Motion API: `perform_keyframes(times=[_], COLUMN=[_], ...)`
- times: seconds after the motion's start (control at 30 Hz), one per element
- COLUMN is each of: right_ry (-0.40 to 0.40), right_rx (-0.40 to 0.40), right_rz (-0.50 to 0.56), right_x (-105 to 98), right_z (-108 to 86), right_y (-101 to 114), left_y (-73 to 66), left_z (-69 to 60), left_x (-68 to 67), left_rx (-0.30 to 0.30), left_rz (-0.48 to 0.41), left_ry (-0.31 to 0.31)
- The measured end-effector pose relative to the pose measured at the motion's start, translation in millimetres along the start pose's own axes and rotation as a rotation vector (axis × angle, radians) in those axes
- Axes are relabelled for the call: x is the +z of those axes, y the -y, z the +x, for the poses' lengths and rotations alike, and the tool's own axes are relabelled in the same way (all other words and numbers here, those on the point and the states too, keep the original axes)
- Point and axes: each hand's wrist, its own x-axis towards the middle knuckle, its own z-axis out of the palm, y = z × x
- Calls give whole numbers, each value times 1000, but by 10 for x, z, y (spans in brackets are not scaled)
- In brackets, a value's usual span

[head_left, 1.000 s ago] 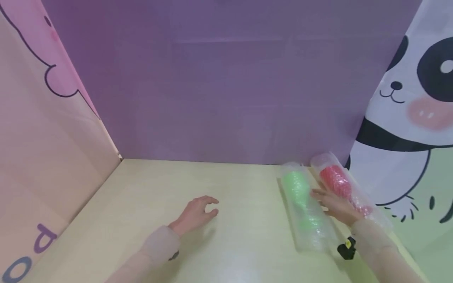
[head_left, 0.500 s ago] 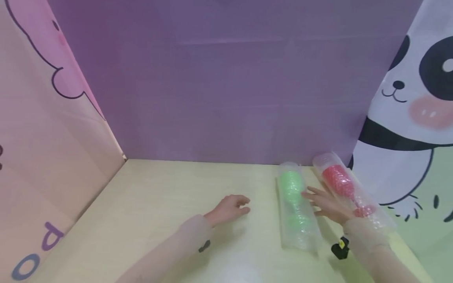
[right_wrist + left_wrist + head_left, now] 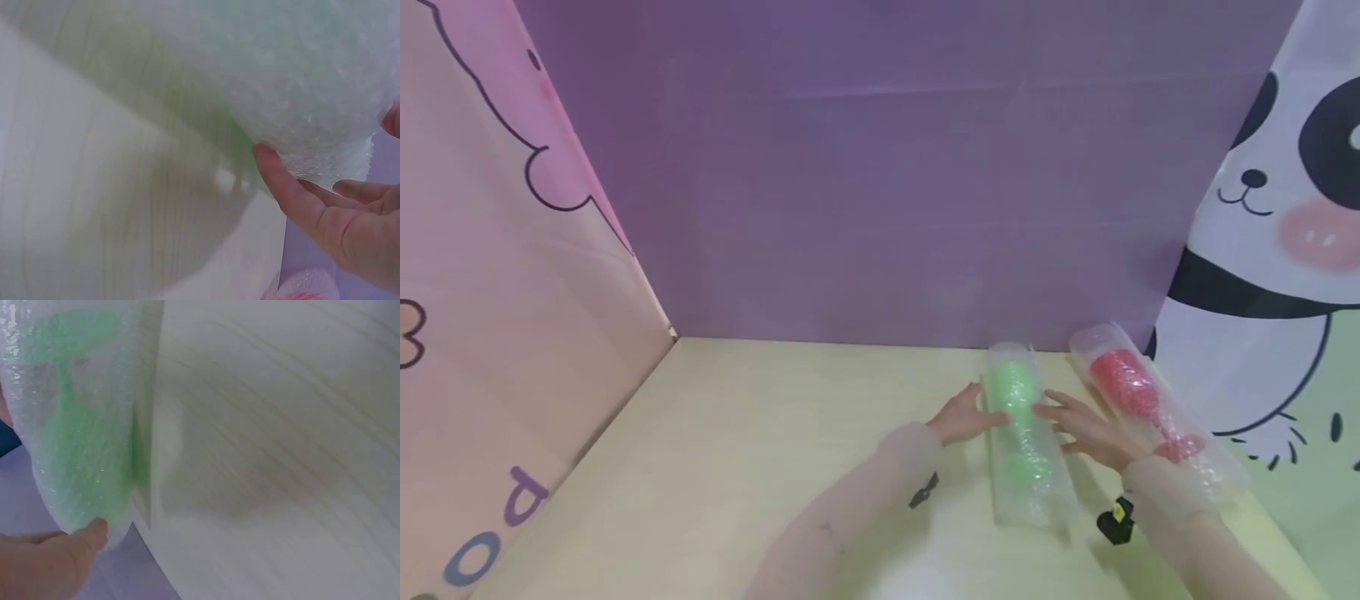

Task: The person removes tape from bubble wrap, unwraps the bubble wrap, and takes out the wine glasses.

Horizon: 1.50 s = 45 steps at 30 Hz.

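Note:
A bubble-wrapped green object (image 3: 1021, 442), wide at its far part and narrow at its middle, lies lengthwise on the table in the head view. My left hand (image 3: 964, 417) is at its left side, thumb over the wrap and fingers by the far left edge. In the left wrist view the thumb of this hand (image 3: 47, 565) touches the wrap (image 3: 87, 444). From the right, my right hand (image 3: 1093, 435) reaches with spread fingers to the wrap's right edge. One fingertip of the right hand (image 3: 356, 231) meets the wrap (image 3: 300, 94) in the right wrist view.
A second bubble-wrapped object, red (image 3: 1123, 382), lies slanted along the table's right edge, partly behind my right hand. The pale wooden table (image 3: 775, 433) meets a purple backdrop (image 3: 880, 183); printed panels stand at left and right.
My left hand has moved right across the table to the green bundle. My right hand has shifted slightly left, and the green bundle's near end has also moved left.

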Motion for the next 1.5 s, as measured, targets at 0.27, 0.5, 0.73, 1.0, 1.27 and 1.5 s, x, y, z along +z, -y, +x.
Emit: perform_keyframes(times=[0.27,0.5,0.73,1.0,1.27,1.5], right_ry=[-42,-54,-9,-93,-86,-77], right_rx=[-27,-75,-168,-217,-251,-261], right_rz=[-60,-45,-6,6,27,37], right_x=[78,122,185,414,640,829], right_z=[49,84,60,141,193,244], right_y=[14,13,39,75,162,250], left_y=[36,84,187,334,443,547], left_z=[25,-5,-41,-164,-303,-434], left_x=[89,45,-64,-248,-441,-630], left_rx=[30,32,8,-1,17,18], left_rz=[-64,-76,-93,-88,-95,-98], left_ry=[21,26,52,86,92,102])
